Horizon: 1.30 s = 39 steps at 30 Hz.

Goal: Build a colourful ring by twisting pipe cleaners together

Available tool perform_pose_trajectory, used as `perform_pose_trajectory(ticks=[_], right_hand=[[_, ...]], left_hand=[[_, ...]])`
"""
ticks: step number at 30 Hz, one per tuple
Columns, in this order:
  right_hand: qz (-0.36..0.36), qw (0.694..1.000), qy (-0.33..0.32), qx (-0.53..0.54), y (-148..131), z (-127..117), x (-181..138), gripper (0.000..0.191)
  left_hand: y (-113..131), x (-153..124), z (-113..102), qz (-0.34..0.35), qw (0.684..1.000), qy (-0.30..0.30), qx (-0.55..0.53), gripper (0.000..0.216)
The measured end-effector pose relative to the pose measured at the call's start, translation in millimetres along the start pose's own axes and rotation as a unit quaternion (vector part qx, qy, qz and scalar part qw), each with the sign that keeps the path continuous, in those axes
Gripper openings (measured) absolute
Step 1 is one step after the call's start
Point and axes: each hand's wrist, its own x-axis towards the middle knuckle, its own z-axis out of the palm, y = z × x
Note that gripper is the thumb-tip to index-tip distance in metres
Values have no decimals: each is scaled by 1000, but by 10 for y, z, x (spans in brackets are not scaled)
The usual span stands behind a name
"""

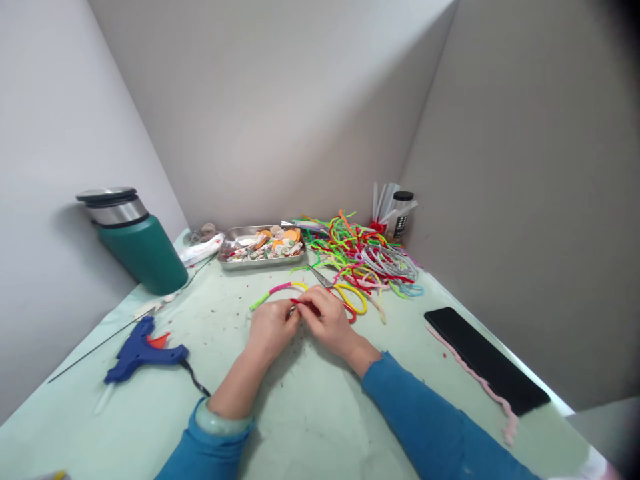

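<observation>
Hands [300, 320] hide red pipe cleaner [306, 305] mid; grip unclear.

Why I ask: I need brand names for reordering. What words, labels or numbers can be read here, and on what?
Nothing here is legible.
Black-capped bottle: dark print on its white label, too small and blurred to read.
Green flask, blue glue gun, black phone: no marking shows.
Pipe cleaner held by left hand and right hand: none.

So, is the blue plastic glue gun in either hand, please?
No, the blue plastic glue gun lies on the green table, apart from left hand and right hand.
</observation>
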Motion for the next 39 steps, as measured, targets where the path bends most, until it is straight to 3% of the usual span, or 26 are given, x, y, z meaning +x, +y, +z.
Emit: perform_pose_trajectory(ticks=[7,14,24,39], right_hand=[[12,999,10,-29,7,-17,-15,12],[22,999,15,-35,47,7,-31,14],[-8,999,-25,-25,95,34,-45,17],[1,998,-30,-46,96,36,-41,13]], left_hand=[[-24,21,-19,-60,992,34,-110,24],[-61,29,-17,-65,981,46,-178,24],[-78,41,-24,-73,966,50,-244,26],[-73,36,-19,-61,976,74,-194,26]])
